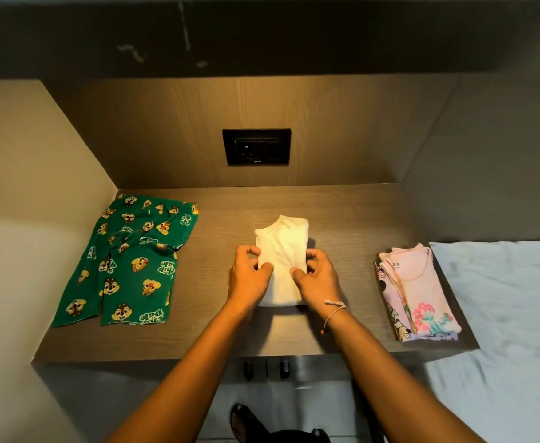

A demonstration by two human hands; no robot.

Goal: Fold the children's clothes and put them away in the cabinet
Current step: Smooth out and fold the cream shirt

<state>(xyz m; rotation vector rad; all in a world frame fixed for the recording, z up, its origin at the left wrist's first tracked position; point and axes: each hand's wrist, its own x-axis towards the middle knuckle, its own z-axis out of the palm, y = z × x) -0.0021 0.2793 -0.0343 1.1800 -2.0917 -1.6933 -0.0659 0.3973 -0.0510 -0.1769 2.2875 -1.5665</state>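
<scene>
wood-grain shelf [342, 212] fills the middle of the view, set in an alcove with a pale wall on the left and a grey one on the right. blue-white sheet [502, 314] spreads past the shelf's right edge. green shorts [128, 263], printed with cartoon chipmunks, lie unfolded and flat on the left part of the shelf, one leg reaching almost to the front edge. pink stack [419, 292] of folded clothes sits at the shelf's right end, just beside the sheet, with a flower print on the top piece. white top [281, 247] lies at the centre, folded into a narrow strip with its neckline toward the back wall, well apart from both the shorts and the stack. left hand [249, 276] pinches the top's left edge, thumb over the cloth and fingers curled at the side. right hand [320, 276] clamps the right edge the same way, thumb on the fabric. black socket [256, 147] is set in the back panel above the top. thin bracelet [334, 310] circles the right wrist. two dark knobs [265, 369] show under the shelf's front edge, blurred.
</scene>
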